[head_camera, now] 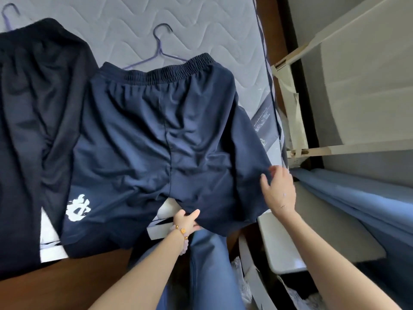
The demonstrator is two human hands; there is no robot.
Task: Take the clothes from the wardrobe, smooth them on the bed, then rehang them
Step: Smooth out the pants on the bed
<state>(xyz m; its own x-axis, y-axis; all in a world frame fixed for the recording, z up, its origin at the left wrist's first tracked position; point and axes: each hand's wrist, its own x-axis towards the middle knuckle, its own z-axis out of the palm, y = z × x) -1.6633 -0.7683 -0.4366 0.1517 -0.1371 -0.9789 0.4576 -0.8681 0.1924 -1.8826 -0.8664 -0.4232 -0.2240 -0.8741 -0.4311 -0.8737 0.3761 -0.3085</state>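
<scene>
Navy shorts (156, 135) with a white printed mark on the left leg lie flat on the mattress (107, 25), waistband away from me. My left hand (186, 220), with a bead bracelet on the wrist, pinches the inner hem of the right leg. My right hand (278, 189) holds the outer hem corner of the same leg, fingers curled over the cloth. A purple wire hanger (159, 50) lies above the waistband, partly under it. Black shorts (33, 108) lie to the left, with a second hanger hook (10, 10) showing above them.
A brown bed frame edge (44, 287) runs along the near side. To the right stand a pale wooden frame (290, 104), blue fabric (357, 209) and a white board (301, 242). My blue trouser legs (207, 265) are below.
</scene>
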